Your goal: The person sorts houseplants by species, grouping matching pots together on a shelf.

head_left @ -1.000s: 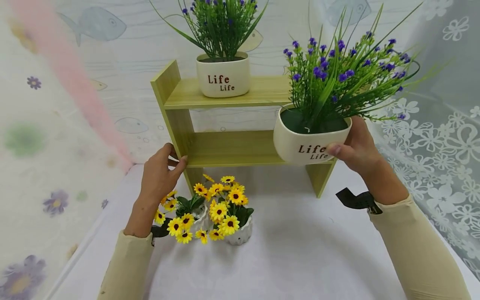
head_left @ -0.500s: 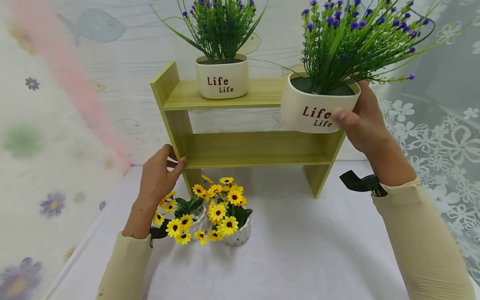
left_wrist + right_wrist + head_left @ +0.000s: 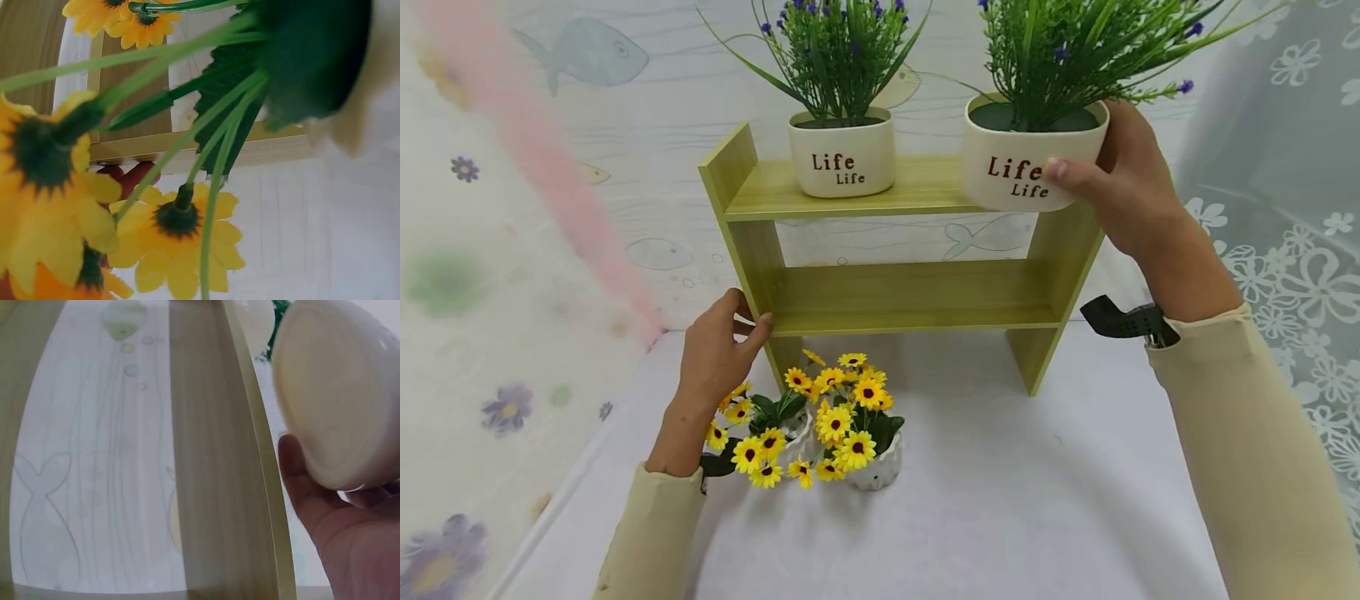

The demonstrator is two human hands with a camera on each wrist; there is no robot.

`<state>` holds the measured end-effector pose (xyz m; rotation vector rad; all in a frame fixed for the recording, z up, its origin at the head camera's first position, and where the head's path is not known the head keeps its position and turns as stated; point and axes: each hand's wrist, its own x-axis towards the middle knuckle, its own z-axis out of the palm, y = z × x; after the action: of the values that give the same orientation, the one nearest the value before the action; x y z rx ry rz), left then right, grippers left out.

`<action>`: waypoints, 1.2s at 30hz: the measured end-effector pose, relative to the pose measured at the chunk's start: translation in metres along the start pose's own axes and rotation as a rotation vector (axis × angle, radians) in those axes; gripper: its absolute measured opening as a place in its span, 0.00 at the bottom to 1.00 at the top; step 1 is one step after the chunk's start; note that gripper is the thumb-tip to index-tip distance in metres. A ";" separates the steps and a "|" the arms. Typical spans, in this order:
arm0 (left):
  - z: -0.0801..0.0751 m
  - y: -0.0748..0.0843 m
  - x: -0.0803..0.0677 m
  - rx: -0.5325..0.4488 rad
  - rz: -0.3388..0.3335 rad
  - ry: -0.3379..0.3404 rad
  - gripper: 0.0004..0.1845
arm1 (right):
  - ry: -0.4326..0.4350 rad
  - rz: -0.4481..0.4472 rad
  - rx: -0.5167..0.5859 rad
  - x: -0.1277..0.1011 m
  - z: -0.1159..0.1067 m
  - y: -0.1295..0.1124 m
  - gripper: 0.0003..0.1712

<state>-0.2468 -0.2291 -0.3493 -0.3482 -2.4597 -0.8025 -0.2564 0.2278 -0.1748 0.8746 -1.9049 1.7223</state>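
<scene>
Right hand [image 3: 1123, 187] grips upright "Life" flowerpot [image 3: 1026, 162] at shelf's [image 3: 880, 187] top right end; left hand [image 3: 718, 354] grasps its left upright.

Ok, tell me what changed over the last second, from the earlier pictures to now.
The right hand raised the purple-flower pot it grips from beside the lower shelf up to the right end of the top shelf; whether it rests there cannot be told. The left hand stayed gripping the rack's left upright; the other purple-flower pot and the sunflower pots did not move.
</scene>
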 end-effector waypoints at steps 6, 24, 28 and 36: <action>0.001 0.001 0.000 0.006 -0.009 0.000 0.16 | -0.040 0.174 -0.241 0.021 -0.002 0.000 0.29; 0.001 0.001 -0.002 0.034 0.012 -0.011 0.16 | -0.182 0.324 -0.225 0.055 -0.001 0.018 0.36; 0.000 0.002 -0.001 0.044 0.012 -0.012 0.16 | -0.191 0.335 -0.222 0.056 0.000 0.019 0.38; 0.000 0.003 -0.002 0.046 -0.001 -0.022 0.16 | -0.195 0.372 -0.260 0.058 -0.002 0.020 0.34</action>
<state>-0.2439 -0.2267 -0.3492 -0.3408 -2.4946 -0.7445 -0.3111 0.2208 -0.1493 0.6383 -2.4843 1.5735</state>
